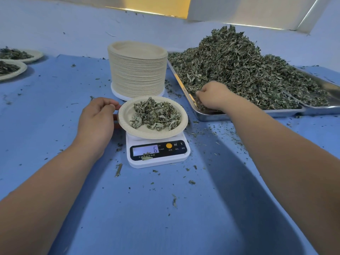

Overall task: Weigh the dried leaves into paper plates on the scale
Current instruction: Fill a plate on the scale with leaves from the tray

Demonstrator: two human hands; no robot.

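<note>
Dried leaves (239,70) in right hand (213,96), left hand (97,118) pinching plate (123,115)

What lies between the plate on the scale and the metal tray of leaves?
Only a narrow strip of blue table cover with leaf crumbs, seen in the head view, separates plate and tray.

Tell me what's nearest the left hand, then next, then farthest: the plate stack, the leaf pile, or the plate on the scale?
1. Plate on the scale: the left hand pinches its left rim.
2. Plate stack: behind the scale.
3. Leaf pile: far right, on the tray.
</note>
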